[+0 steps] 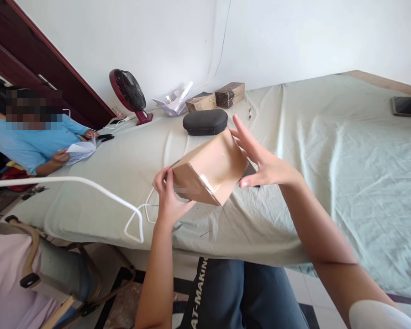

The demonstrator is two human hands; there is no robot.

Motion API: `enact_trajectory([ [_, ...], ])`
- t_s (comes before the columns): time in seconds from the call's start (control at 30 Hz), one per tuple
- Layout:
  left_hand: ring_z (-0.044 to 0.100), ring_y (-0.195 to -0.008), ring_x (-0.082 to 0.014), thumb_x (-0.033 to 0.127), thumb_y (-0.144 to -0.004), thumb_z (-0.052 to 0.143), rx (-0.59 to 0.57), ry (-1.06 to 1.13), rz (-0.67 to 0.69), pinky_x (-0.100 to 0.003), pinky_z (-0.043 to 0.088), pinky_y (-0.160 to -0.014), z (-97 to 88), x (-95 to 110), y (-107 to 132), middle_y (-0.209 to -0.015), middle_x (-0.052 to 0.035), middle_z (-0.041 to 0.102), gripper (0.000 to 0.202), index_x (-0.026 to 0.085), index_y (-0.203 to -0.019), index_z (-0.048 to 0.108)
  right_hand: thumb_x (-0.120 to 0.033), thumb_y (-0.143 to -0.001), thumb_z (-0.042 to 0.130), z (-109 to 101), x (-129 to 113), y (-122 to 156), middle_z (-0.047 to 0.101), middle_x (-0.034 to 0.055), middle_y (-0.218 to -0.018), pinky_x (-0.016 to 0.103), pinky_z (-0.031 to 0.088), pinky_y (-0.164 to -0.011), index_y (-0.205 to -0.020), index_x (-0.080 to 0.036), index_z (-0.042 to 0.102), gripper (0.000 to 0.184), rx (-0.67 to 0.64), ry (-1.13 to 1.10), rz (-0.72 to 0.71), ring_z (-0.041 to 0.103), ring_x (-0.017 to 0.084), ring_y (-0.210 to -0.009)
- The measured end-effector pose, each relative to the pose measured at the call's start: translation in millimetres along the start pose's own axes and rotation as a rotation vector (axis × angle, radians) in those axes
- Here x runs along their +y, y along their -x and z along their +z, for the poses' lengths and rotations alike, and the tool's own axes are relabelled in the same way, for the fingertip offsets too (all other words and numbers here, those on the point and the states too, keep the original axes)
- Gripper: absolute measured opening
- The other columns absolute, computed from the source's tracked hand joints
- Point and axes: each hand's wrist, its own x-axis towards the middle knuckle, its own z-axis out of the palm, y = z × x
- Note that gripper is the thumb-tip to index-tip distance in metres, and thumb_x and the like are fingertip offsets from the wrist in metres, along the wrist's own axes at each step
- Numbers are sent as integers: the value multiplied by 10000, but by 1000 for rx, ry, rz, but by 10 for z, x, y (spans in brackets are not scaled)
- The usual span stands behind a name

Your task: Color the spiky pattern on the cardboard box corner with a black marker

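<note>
A brown cardboard box [208, 171] is tilted above the cloth-covered table, clear tape shining along its near edge. My left hand [169, 198] grips its left end, thumb and fingers closed on the cardboard. At the right end, my right hand [260, 160] has its fingers spread, with the thumb apart from the box. Some right fingertips are partly hidden at the box's far edge, so contact there is unclear. Beneath the right end, a dark flat thing [251, 172] shows only in part. Just behind the box lies a black oval zip case [205, 122].
Two more cardboard boxes [230, 95] stand by the wall, near a red fan [128, 91]. A white bent frame [99, 191] juts in from the left. A phone [407, 106] lies far right. Another person [30, 137] holds papers at the table's left end.
</note>
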Motion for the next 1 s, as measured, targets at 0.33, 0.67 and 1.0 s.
enact_trajectory([
  [0.33, 295, -1492, -484, 292, -659, 968, 86, -211, 139, -782, 171, -1256, -99, 158, 21, -1572, -214, 388, 952, 312, -1500, 522, -784, -643, 892, 383, -211, 33, -161, 15, -1822, 804, 82, -1293, -1736, -430, -95, 1515, 121, 225, 48, -206, 531, -1647],
  [0.67, 439, -1534, -432, 883, -895, 456, 78, 942, -718, -681, 481, -1127, -295, 294, -133, -1636, -183, 456, 881, 344, -1593, 449, -743, -632, 902, 171, -312, 28, 0, 38, -1810, 718, 14, -1349, -1741, -401, -109, 1539, 136, 281, -78, -144, 499, -1666],
  [1.0, 705, -1212, -361, 539, -589, 820, 336, 1274, -979, -501, 612, -997, -72, 262, -48, -1163, -90, 793, 599, 262, -1120, 780, -791, -834, 733, 35, -10, 53, -162, 7, -1835, 752, 204, -1299, -1700, -437, -224, 1338, 32, -20, 27, 1, 478, -1684],
])
